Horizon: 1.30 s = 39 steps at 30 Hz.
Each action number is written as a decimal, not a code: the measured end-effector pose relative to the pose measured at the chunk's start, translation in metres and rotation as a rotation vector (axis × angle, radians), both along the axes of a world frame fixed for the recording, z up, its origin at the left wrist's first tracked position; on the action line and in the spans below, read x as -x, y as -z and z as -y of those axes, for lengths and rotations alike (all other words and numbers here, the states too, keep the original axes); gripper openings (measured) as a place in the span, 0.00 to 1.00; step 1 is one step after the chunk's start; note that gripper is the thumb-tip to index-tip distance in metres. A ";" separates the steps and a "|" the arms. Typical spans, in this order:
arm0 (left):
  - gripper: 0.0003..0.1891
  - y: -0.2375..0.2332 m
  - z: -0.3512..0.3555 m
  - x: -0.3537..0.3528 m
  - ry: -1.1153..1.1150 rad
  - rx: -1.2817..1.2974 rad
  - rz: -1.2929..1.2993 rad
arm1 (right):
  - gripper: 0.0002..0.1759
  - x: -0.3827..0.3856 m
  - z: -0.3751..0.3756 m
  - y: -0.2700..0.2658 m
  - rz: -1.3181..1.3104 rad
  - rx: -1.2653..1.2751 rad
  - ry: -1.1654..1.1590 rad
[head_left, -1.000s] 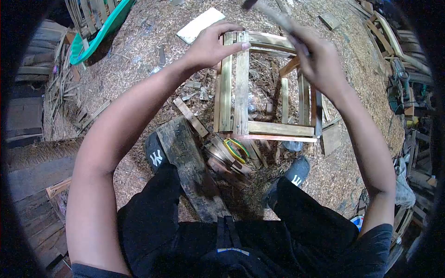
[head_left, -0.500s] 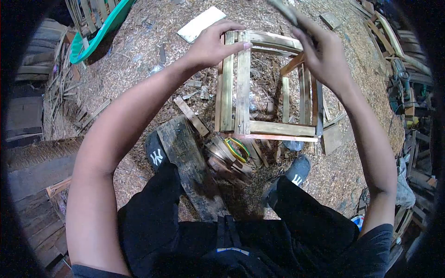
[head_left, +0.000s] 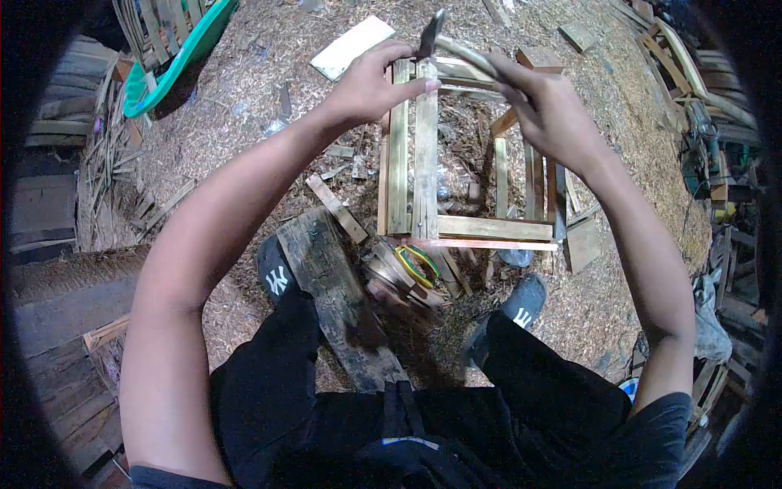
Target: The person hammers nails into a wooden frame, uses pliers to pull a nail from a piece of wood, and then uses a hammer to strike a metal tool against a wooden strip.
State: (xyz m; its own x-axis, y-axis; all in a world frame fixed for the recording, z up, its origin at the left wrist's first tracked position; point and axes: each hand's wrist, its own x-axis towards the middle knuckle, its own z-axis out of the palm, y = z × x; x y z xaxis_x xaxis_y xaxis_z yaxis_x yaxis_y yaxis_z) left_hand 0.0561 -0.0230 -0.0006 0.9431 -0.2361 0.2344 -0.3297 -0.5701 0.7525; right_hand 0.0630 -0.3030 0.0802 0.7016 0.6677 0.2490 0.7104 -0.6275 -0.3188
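Observation:
My left hand (head_left: 371, 85) grips the upper left corner of a wooden frame (head_left: 426, 155), its thumb lying across a light upright slat. In my right hand (head_left: 546, 110) is a hammer (head_left: 464, 54) with a pale handle, held above the frame's top edge. The hammer's dark head is at the top of that slat, close beside my left fingers. Whether it touches the wood, and whether a nail is there, I cannot tell. The frame stands beyond my feet, its lower rail (head_left: 497, 228) nearest me.
A thick weathered plank (head_left: 330, 285) lies between my legs, beside a yellow-green ring-shaped object (head_left: 417, 267) and wood offcuts. A white board (head_left: 352, 46) and a green basin edge (head_left: 175, 69) are at the upper left. Sawdust covers the ground. Scrap wood (head_left: 684, 65) lies at the right.
The hammer has swung down and left, from above the frame to the top of the slat. My right hand moved slightly left with it; my left hand stayed nearly in place.

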 end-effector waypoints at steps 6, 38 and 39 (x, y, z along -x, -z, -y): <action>0.32 -0.001 0.002 0.004 -0.033 -0.013 0.045 | 0.26 -0.002 -0.003 0.005 0.104 -0.196 -0.032; 0.34 -0.006 0.000 0.005 -0.004 -0.052 -0.055 | 0.31 0.008 0.008 -0.008 -0.125 -0.138 0.008; 0.35 -0.005 -0.001 0.007 -0.015 -0.066 -0.071 | 0.32 0.009 0.011 -0.006 -0.135 -0.227 -0.014</action>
State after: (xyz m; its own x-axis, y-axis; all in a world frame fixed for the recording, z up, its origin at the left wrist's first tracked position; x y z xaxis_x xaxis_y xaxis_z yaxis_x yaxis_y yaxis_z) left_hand 0.0487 -0.0225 0.0047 0.9603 -0.2346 0.1509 -0.2677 -0.6237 0.7344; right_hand 0.0535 -0.3139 0.0858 0.7298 0.6151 0.2984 0.6598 -0.5193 -0.5431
